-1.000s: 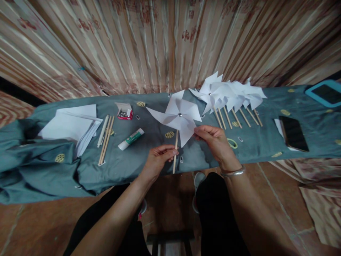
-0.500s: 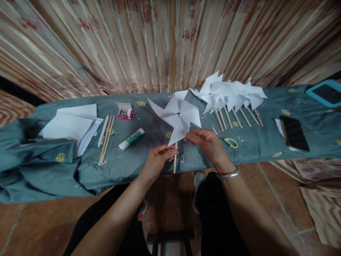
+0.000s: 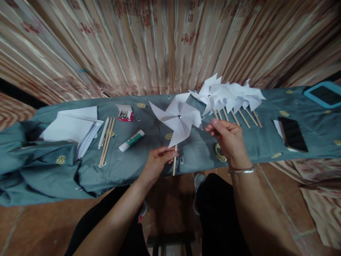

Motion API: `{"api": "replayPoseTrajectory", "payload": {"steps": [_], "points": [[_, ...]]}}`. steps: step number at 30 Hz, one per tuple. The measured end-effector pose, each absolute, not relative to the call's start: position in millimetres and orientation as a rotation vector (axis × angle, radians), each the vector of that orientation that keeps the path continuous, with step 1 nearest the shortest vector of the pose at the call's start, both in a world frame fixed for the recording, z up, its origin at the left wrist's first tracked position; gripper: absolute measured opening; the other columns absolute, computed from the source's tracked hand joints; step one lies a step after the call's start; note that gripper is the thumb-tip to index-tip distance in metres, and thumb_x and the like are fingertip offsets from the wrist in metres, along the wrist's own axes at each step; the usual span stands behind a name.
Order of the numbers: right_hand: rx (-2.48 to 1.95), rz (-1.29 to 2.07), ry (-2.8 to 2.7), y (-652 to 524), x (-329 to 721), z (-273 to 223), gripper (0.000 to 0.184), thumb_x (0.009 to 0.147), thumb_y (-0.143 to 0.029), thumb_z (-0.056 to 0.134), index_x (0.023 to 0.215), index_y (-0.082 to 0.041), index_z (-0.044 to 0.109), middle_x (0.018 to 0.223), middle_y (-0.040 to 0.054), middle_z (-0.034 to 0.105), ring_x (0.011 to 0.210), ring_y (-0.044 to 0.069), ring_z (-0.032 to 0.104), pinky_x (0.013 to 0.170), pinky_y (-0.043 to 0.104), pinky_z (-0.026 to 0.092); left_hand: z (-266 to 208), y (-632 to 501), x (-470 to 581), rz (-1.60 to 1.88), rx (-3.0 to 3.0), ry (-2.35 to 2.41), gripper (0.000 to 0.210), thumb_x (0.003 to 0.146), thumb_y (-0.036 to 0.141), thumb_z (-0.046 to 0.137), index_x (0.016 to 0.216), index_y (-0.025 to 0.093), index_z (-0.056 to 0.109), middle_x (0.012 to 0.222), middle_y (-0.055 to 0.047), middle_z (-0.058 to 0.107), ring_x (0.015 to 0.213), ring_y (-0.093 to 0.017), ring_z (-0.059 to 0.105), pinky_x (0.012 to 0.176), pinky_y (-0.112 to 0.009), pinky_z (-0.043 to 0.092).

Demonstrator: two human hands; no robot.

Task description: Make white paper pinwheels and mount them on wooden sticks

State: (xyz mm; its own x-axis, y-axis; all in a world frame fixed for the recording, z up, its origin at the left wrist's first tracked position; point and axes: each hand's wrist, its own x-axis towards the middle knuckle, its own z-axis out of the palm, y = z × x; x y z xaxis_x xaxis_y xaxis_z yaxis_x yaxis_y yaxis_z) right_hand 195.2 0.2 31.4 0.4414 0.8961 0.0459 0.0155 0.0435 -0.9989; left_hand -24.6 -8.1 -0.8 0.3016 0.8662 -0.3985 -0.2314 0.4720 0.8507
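Note:
A white paper pinwheel (image 3: 183,133) with a shiny metal pin at its centre stands up in front of me. My left hand (image 3: 161,159) is closed round its thin wooden stick (image 3: 174,168), pinching it below the blades. Just off the pinwheel's right blade tip is my right hand (image 3: 225,135), its fingers curled and pressed together, with nothing showing in them. Scissors with a yellow-green handle (image 3: 218,149) lie partly hidden by this hand. Behind it, several finished pinwheels (image 3: 231,96) overlap in a row, sticks towards me.
On the blue-grey tablecloth (image 3: 149,163) lie white paper sheets (image 3: 71,122), loose wooden sticks (image 3: 107,142), a white pen (image 3: 103,132), a glue stick (image 3: 131,140) and a red box of metal pins (image 3: 125,114). A phone (image 3: 292,134) and a blue-framed device (image 3: 323,94) are at right.
My right hand has left the pinwheel's lower right blade and moved right and slightly up, now covering much of the scissors. The blades have turned slightly; my left hand keeps its hold on the stick.

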Motion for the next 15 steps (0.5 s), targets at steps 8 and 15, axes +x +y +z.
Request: {"api": "replayPoseTrajectory", "payload": {"steps": [8, 15], "points": [[-1.427, 0.632, -0.902, 13.9, 206.5, 21.4, 0.031, 0.066, -0.052, 0.078, 0.074, -0.022, 0.074, 0.078, 0.0027, 0.074, 0.073, 0.018, 0.063, 0.071, 0.032, 0.049, -0.7, -13.7, -18.4, 0.743, 0.796, 0.981, 0.026, 0.054, 0.036, 0.087, 0.07, 0.017, 0.079, 0.064, -0.003, 0.07, 0.053, -0.008, 0.048, 0.054, -0.022, 0.038], [-1.406, 0.853, -0.835, 24.9, 205.6, 17.8, 0.031, 0.063, -0.053, 0.081, 0.07, -0.024, 0.074, 0.066, -0.0029, 0.068, 0.059, 0.013, 0.055, 0.056, 0.026, 0.042, -1.2, -8.2, -17.0, 0.712, 0.818, 1.011, 0.028, 0.053, 0.039, 0.088, 0.069, 0.018, 0.079, 0.064, -0.003, 0.07, 0.054, -0.009, 0.049, 0.054, -0.022, 0.038]]}}
